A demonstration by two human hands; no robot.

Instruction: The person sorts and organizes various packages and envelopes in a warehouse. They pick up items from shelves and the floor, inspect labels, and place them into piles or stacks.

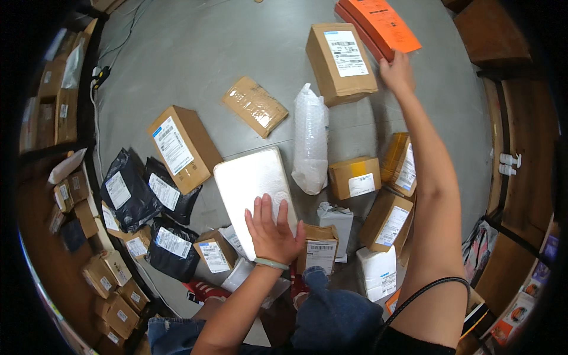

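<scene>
My left hand (275,231) lies with spread fingers on the white foam box (245,177), and a pale bangle circles the wrist. Stretched far forward to the right, my right hand (397,72) grips the near corner of a flat orange box (387,23), whose far end runs out of view. Just left of that hand stands a tall cardboard box (340,65) with a white label. A bubble-wrapped bundle (310,142) lies to the right of the foam box. The right fingertips are partly hidden by the hand itself.
Around my feet lie several black plastic parcels (127,192), a labelled cardboard box (183,148), a flat taped carton (254,106), a yellow-taped box (355,177) and a white wrapped parcel (377,273). Shelves with boxes (115,316) line the left; a wooden shelf (529,136) stands right.
</scene>
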